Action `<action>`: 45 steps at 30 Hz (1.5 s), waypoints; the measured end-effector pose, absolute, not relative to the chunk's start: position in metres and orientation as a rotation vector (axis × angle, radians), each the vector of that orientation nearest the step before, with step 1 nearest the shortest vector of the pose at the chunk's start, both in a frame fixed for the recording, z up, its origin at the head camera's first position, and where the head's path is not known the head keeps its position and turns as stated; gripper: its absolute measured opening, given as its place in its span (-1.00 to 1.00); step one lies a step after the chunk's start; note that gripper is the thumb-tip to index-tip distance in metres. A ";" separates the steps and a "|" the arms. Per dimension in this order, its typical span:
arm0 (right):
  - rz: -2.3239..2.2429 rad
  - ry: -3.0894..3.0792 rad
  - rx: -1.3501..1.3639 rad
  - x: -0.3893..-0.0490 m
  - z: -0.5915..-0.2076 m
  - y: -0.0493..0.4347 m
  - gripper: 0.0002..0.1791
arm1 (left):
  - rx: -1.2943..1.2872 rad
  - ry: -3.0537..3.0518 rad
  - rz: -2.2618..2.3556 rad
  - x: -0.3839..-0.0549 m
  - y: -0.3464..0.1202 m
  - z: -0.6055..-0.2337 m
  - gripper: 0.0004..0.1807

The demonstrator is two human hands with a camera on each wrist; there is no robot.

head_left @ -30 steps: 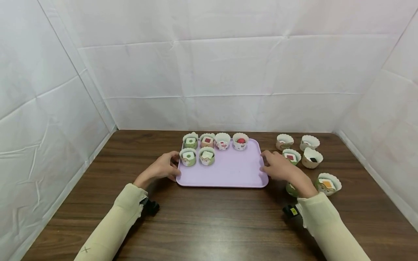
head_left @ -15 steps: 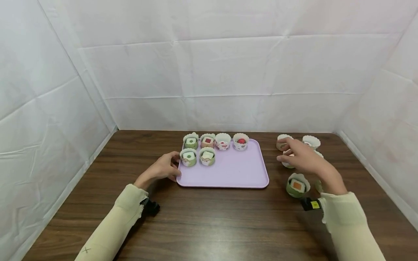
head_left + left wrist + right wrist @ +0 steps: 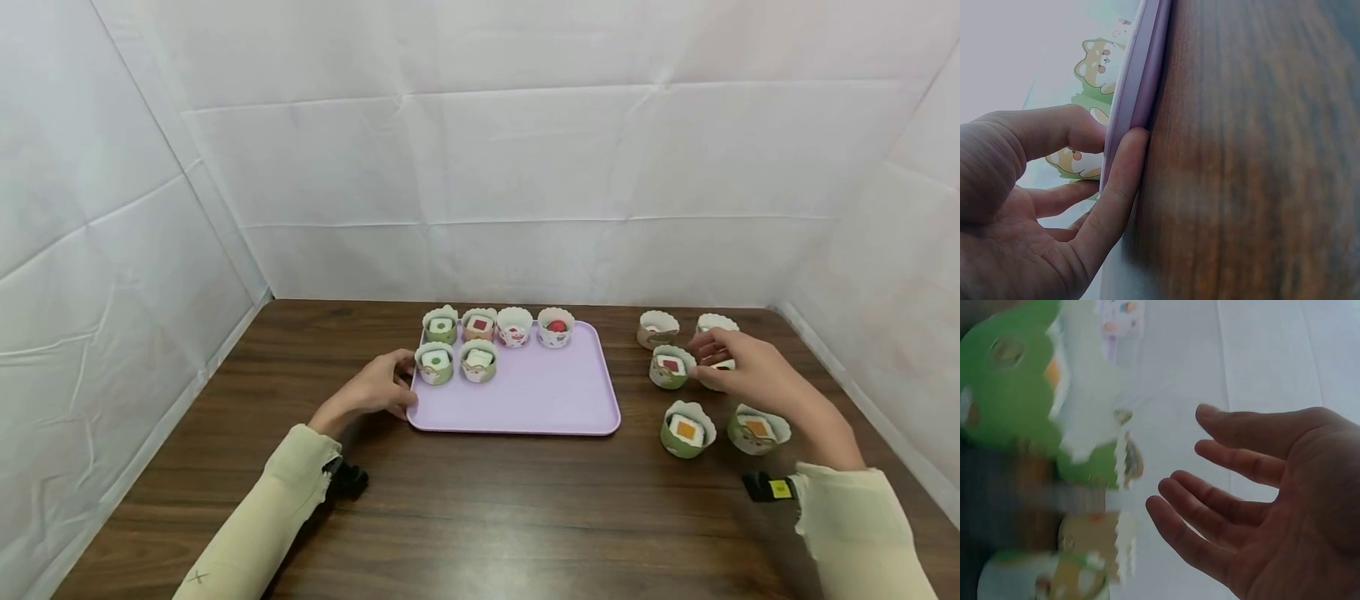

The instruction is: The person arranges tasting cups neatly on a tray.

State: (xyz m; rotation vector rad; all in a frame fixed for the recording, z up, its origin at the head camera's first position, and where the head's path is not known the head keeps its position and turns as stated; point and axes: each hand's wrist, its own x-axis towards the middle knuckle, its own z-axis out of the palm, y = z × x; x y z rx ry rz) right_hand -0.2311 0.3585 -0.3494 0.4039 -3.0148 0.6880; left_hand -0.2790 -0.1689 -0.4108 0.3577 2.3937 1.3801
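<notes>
My left hand (image 3: pixel 377 384) is at the left edge of a lilac tray (image 3: pixel 534 407). In the left wrist view, the thumb and a finger pinch its rim (image 3: pixel 1147 75). Several paper cups sit on the tray, among them a green cup with a white block (image 3: pixel 435 364) and a cup with a red ball (image 3: pixel 556 327). My right hand (image 3: pixel 757 372) hangs with parted fingers over the cups on the right. It partly covers a cup with a white block (image 3: pixel 722 365); its fingertips are close beside a green cup with a dark-red-marked block (image 3: pixel 670 367). It holds nothing.
Two green cups with orange-marked blocks, one (image 3: pixel 686 430) left of the other (image 3: pixel 757 430), stand nearer on the wooden table (image 3: pixel 480 517). Two more cups, one brown-patterned (image 3: pixel 657 330) and one pale (image 3: pixel 716 322), stand behind. A white cloth wall (image 3: pixel 517 167) closes the back.
My right hand has left the tray's right edge and moved right over the loose cups. The left hand has stayed at the tray, and the cups stand where they were.
</notes>
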 end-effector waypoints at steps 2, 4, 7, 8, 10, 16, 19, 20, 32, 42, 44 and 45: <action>0.659 -3.021 0.398 -0.228 -0.352 0.366 -0.52 | 0.365 2.394 1.380 -0.279 -0.168 -0.410 -0.25; 0.630 -3.032 0.401 -0.226 -0.354 0.373 -0.49 | 0.367 2.397 1.379 -0.279 -0.168 -0.410 -0.26; 0.580 -3.043 0.421 -0.222 -0.359 0.383 -0.45 | 0.367 2.403 1.378 -0.280 -0.168 -0.411 -0.26; 0.569 -3.049 0.423 -0.221 -0.360 0.386 -0.43 | 0.364 2.405 1.378 -0.280 -0.169 -0.412 -0.26; 0.567 -3.073 0.424 -0.218 -0.362 0.394 -0.37 | 0.364 2.407 1.375 -0.280 -0.169 -0.412 -0.26; 0.643 -3.211 0.482 -0.213 -0.369 0.422 -0.25 | 0.386 2.403 1.364 -0.279 -0.170 -0.411 -0.26; 0.751 -3.267 0.556 -0.213 -0.371 0.432 -0.18 | 0.378 2.402 1.367 -0.280 -0.170 -0.412 -0.27; 0.788 -3.284 0.588 -0.213 -0.371 0.434 -0.16 | 0.374 2.403 1.367 -0.280 -0.170 -0.412 -0.27; 0.950 -3.355 0.722 -0.211 -0.379 0.441 -0.10 | 0.390 2.371 1.369 -0.281 -0.170 -0.411 -0.26; 0.906 -3.417 0.528 -0.216 -0.379 0.434 -0.14 | 0.378 2.367 1.371 -0.281 -0.171 -0.412 -0.24; 0.954 -3.418 0.491 -0.217 -0.380 0.435 -0.22 | 0.385 2.367 1.373 -0.281 -0.170 -0.412 -0.24; 0.973 -3.419 0.470 -0.217 -0.380 0.435 -0.25 | 0.386 2.368 1.373 -0.281 -0.170 -0.412 -0.24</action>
